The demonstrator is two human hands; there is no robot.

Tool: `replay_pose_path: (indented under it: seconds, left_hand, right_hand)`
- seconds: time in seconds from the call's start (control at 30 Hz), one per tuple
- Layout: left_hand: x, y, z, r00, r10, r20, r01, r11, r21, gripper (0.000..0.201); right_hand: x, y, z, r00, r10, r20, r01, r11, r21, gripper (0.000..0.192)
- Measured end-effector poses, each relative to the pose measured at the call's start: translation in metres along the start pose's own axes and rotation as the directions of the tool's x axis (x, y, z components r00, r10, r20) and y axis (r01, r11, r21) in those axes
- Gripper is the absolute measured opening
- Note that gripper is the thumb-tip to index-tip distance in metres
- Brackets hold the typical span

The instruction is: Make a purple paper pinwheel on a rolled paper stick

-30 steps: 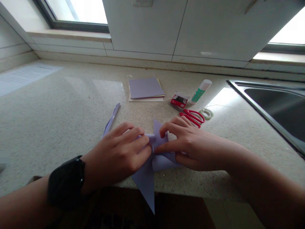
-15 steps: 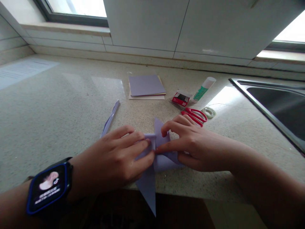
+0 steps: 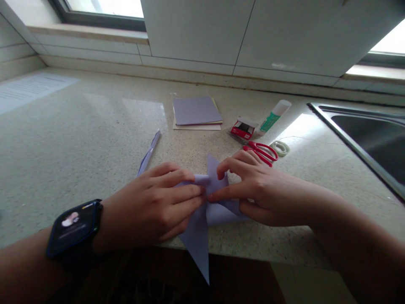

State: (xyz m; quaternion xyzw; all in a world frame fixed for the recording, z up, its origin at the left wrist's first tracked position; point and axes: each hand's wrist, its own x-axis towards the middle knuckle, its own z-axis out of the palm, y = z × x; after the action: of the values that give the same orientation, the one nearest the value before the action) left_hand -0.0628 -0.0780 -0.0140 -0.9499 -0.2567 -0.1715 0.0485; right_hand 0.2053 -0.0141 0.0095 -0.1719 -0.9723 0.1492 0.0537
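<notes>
"So, what appears nearest?"

"On the left wrist, a black watch (image 3: 74,226) with its screen lit. Slightly beyond, the folded lilac paper (image 3: 199,232) lies at the near edge of the counter (image 3: 104,135), one long point projecting past that edge."

"How is it handled?"

"The left hand (image 3: 155,202) rests palm down over the paper's left part, fingers close together, their tips near its centre; whether they pinch it cannot be told. The right hand (image 3: 249,185) is spread: index finger extended, its tip touching the paper close to the left fingertips; thumb set apart; other fingers bent over a second point, directed away."

"Which items come next?"

"Beyond the left hand, a narrow lilac strip (image 3: 149,153), slanting. Beyond the right hand, red-handled scissors (image 3: 249,147), with a pale tape roll (image 3: 280,148) just beside the handles. Close behind the blades, a red and black box (image 3: 243,128); to its right, a glue stick (image 3: 274,118), white-capped, green-labelled."

"And farthest?"

"A stack of coloured squares (image 3: 198,110), lilac uppermost, behind the centre; the sink (image 3: 325,115) at right; a printed sheet (image 3: 31,90) at far left. Behind these, a pale wall (image 3: 196,33) with a window (image 3: 107,8) at either side."
</notes>
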Motion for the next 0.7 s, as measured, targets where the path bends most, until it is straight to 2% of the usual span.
replay_pose_path:
  seconds: [0.2, 0.7]
  left_hand:
    - [0.0003, 0.0003, 0.0000, 1.000, -0.015, 0.000, 0.015, 0.996, -0.082, 0.028]
    - [0.0035, 0.0032, -0.0002, 0.999, -0.040, 0.016, 0.042, 0.994, -0.097, 0.024]
  right_hand:
    - [-0.0006, 0.0010, 0.0000, 1.000, -0.005, -0.006, 0.005, 1.000, 0.005, 0.043]
    - [-0.0021, 0.0031, 0.0001, 1.000, -0.021, 0.018, 0.021, 1.000, 0.008, 0.047]
